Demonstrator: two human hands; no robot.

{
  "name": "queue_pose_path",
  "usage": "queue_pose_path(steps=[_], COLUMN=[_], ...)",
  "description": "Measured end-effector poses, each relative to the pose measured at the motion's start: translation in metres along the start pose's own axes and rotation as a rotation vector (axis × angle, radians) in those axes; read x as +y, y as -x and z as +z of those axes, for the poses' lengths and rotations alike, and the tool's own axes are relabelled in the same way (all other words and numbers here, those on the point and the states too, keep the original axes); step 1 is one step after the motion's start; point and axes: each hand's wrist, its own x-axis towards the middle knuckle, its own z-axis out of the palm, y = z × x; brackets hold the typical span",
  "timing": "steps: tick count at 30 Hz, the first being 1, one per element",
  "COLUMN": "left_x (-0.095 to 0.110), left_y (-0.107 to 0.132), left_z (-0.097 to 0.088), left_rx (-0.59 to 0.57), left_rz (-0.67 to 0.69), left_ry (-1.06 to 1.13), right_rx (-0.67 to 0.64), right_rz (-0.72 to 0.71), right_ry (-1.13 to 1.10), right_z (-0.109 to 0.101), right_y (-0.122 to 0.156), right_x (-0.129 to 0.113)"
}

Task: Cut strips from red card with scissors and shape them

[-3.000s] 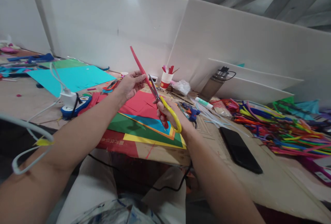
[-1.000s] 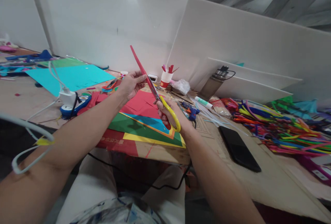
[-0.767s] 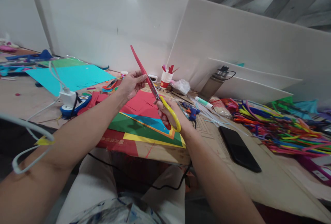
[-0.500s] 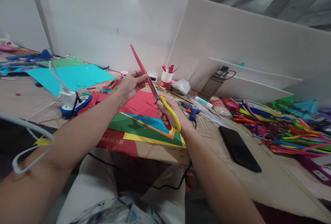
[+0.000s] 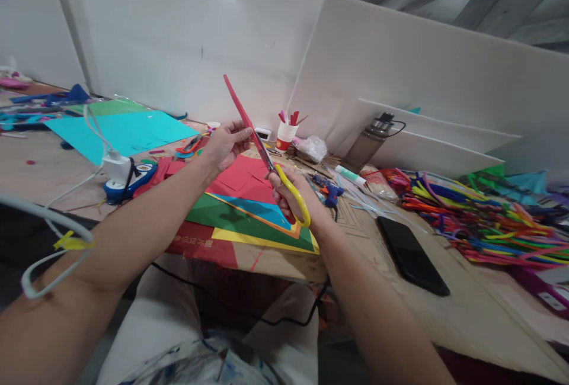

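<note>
Pinched between the fingers of my left hand (image 5: 230,143) is a strip of red paper (image 5: 236,99), raised above the table and tilted up to the left. My right hand (image 5: 291,191) is wrapped round the handle of a pair of scissors (image 5: 299,198) with yellow grips. Their blades lie along the lower part of the strip, close to my left fingertips; whether the blades are fully closed is hard to see. Beneath both hands is a stack of coloured sheets: red paper (image 5: 240,179) on top, then blue paper (image 5: 262,213), green paper (image 5: 208,213) and yellow paper (image 5: 262,240).
A black phone (image 5: 411,254) lies to the right, near many pipe cleaners (image 5: 493,219). Behind are a paper cup (image 5: 285,136) of pens, a bottle (image 5: 368,145) and a blue glue gun (image 5: 332,193). A power strip (image 5: 127,186) and turquoise sheet (image 5: 128,133) are left.
Almost nothing differs. The red strip's upper end has shifted very slightly up and left; both hands keep the same hold.
</note>
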Motion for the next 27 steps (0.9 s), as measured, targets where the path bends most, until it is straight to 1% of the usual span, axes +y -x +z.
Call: queue_pose_path(steps=[9,13,20,27], left_x=[0.0023,0.0025,0.0033,0.0042], left_y=[0.0016,0.0009,0.0016,0.0033], left_z=[0.0006,-0.0012,0.0003,0.0023], left_rx=[0.02,0.01,-0.008,-0.007], left_rz=[-0.004,-0.016,-0.038,-0.069], left_ry=[0.043,0.043,0.034,0.033], right_rx=[-0.019,-0.027,-0.035,-0.051], right_rz=[-0.007,-0.005,-0.073,-0.089], right_ry=[-0.034,-0.034,0.03,0.018], right_z=[-0.0001,-0.0005,-0.0001,-0.0006], right_y=[-0.0003,0.0003,-0.0001,0.0], right_x=[-0.0006,-0.0024,-0.0015,-0.0005])
